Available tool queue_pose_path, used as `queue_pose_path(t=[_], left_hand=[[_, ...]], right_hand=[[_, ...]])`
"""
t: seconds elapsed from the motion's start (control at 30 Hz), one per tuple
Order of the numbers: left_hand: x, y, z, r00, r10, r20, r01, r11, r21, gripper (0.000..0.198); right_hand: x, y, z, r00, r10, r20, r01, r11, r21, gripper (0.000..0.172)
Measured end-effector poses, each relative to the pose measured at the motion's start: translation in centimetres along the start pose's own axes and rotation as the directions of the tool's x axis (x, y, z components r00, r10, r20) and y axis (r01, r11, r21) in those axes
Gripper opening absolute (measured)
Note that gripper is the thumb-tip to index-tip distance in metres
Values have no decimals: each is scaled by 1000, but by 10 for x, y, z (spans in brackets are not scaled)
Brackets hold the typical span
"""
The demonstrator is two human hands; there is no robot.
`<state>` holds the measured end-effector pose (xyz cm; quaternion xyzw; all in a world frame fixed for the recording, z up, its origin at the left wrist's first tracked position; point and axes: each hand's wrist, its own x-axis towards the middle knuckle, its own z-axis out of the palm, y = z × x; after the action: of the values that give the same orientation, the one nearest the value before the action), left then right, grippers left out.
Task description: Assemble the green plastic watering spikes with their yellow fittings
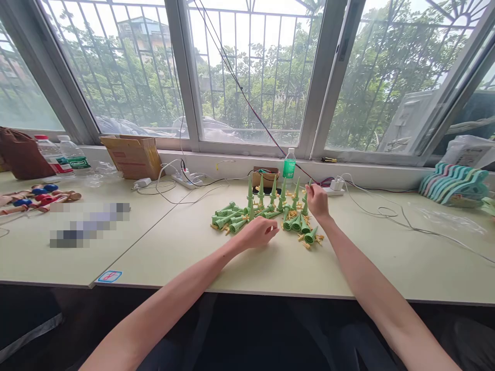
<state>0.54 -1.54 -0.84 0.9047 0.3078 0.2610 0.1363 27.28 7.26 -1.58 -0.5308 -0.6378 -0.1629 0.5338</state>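
Observation:
Several green plastic cone-shaped spikes (261,191) stand upright in a row on the table, points up. In front of them, more green spikes (224,220) lie on their sides in a heap, mixed with small yellow plastic pieces (307,246). At the right end of the row, my right hand (317,202) is closed around the tip of an upright green spike (305,208). My left hand (260,232) rests low in front of the heap, fingers curled together. Whatever may be between those fingers is hidden.
A small brown box (263,180) and a green-labelled bottle (289,164) stand behind the row. Power strips (187,178) with loose cables lie along the window sill. Left are a cardboard box (133,157) and wooden beads (42,196); right, teal hangers (452,184).

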Motion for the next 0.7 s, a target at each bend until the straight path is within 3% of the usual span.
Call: queue_pose_path(t=[0.27, 0.4, 0.57, 0.7], left_hand=[[0, 1, -1, 1000, 11, 5, -11, 1000, 7, 31], [1, 2, 0, 999, 24, -45, -25, 999, -26, 32], [6, 0, -4, 960, -10, -280, 1, 1000, -31, 33], [9, -1, -11, 839, -80, -538, 47, 996, -76, 22]], right_hand=[[1, -11, -6, 995, 75, -62, -74, 997, 5, 43], [3, -21, -14, 989, 91, -121, -89, 996, 18, 40], [4, -27, -17, 981, 104, -165, -100, 994, 33, 35], [2, -21, -15, 981, 125, -149, -121, 992, 41, 32]])
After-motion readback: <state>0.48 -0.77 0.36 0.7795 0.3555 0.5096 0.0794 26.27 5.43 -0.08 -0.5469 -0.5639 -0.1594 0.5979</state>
